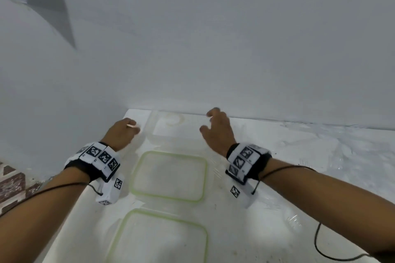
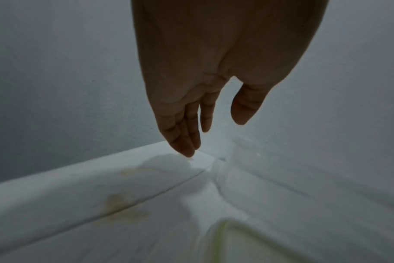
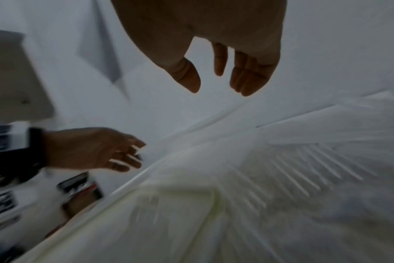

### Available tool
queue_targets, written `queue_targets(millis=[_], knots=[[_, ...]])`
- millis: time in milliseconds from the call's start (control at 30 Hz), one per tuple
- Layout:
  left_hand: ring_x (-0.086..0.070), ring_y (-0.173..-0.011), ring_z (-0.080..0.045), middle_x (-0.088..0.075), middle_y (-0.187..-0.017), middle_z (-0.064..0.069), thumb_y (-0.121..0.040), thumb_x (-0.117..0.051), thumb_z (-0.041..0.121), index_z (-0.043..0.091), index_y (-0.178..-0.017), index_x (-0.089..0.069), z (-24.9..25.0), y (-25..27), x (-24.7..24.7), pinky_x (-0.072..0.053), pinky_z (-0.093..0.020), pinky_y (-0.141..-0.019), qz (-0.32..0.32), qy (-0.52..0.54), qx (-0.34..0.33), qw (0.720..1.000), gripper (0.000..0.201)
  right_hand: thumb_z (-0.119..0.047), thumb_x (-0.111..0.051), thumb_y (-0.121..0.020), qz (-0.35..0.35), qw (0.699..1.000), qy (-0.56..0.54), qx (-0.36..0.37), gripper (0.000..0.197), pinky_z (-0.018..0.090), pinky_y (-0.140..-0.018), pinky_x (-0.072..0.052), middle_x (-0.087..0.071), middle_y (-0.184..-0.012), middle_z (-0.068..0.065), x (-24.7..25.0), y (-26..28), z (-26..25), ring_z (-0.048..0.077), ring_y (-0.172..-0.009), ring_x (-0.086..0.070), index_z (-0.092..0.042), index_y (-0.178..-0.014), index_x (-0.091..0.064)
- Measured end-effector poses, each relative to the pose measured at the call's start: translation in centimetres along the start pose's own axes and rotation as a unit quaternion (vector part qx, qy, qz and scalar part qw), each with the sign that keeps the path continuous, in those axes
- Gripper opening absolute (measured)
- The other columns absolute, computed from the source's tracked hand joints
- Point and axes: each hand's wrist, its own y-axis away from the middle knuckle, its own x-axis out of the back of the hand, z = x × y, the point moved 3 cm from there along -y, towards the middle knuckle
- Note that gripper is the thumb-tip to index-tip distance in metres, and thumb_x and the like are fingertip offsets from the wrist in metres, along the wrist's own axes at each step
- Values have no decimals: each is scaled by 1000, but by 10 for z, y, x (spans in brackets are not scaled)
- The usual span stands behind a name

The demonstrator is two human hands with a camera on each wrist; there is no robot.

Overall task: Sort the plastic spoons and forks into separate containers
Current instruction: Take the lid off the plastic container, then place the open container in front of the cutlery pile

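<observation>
Two clear green-rimmed containers stand in a row on the white table, one in the middle (image 1: 205,177) and one nearer me (image 1: 206,241). Behind them by the wall stands a clear rimless tub (image 1: 149,134). My left hand (image 1: 133,128) hovers just left of that tub with straight fingers (image 2: 187,142) and holds nothing. My right hand (image 1: 206,120) hangs over the tub's right side, fingers (image 3: 247,80) loosely spread and empty. Faint clear plastic cutlery (image 1: 297,220) lies on the right of the table, too blurred to tell spoons from forks.
A white wall (image 1: 213,49) rises straight behind the table's far edge. A black cable (image 1: 318,245) trails over the table at the near right. Patterned floor (image 1: 10,186) shows beyond the table's left edge. The right wrist view is smeared by motion.
</observation>
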Motion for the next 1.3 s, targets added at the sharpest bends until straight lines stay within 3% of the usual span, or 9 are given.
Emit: queue_targets(millis=[100,267,400,567,700,833,967,1133,1300], knots=[[-52,-92,-27,-54,-109,-14,-95,-55,20,8,-117,-52,18,-21,-13,-44,-37,-80,-19,100,40,994,25,-20,-58,-89,-12,990,-58,-129,43,35,-92,-39,-48,-120,13,4,-30,8,29,-111,-46,-1,-124,-41],[-51,-117,-33,-53,-119,-12,-95,-55,25,3,-127,-52,23,-31,-40,-41,-41,-90,-38,199,102,974,39,-26,-62,-89,-81,951,-187,-234,32,30,-65,-38,-39,-70,1,-11,-43,13,17,-63,-40,-11,-73,-40],[-53,-103,-27,-55,-117,-10,-94,-56,26,15,-114,-55,33,-21,-42,-38,-33,-73,-34,283,107,952,23,-29,-64,-87,-107,932,-252,-236,39,37,-79,-41,-45,-98,6,-3,-40,9,21,-91,-45,-4,-112,-49],[-52,-103,-28,-52,-121,-11,-94,-54,29,16,-107,-55,75,20,-35,-37,-31,-68,-39,316,59,946,18,-40,-70,-70,-81,946,-261,-174,43,44,-91,-50,-51,-106,10,46,-26,9,28,-98,-57,-12,-91,-46],[-52,-101,-22,-51,-113,-3,-92,-57,29,11,-119,-54,117,77,-51,-40,-32,-77,-96,342,0,935,33,-33,-66,-78,-32,958,-270,-90,40,32,-65,-29,-28,-77,-2,112,19,18,18,-71,-29,-19,-72,-29],[-48,-96,-17,-49,-92,9,-73,-64,35,4,-126,-50,159,148,-90,-37,-27,-72,-147,348,-50,925,63,-37,-64,-76,-12,963,-263,-62,39,35,-64,-21,-21,-81,4,173,85,50,24,-74,-20,-16,-80,-31],[-46,-105,-15,-52,-93,15,-81,-63,33,19,-105,-60,192,215,-143,-35,-27,-80,-154,349,-72,922,28,-47,-64,-71,-11,965,-245,-92,46,50,-101,-38,-25,-89,0,225,145,92,21,-82,-28,-12,-85,-37],[-60,-102,-12,-63,-112,6,-88,-60,35,18,-124,-52,214,292,-207,-46,-30,-80,-130,268,-111,948,41,-45,-63,-85,-36,963,-246,-99,46,42,-106,-41,-59,-110,-10,281,217,152,7,-108,-54,-18,-121,-55],[-34,-134,4,-33,-148,26,-73,-50,73,33,-147,-27,189,363,-259,-27,-30,-114,-140,108,-140,974,87,-58,-67,-80,-62,964,-224,-130,75,29,-111,-32,-42,-140,-23,303,300,213,-4,-127,-43,-25,-142,-41]])
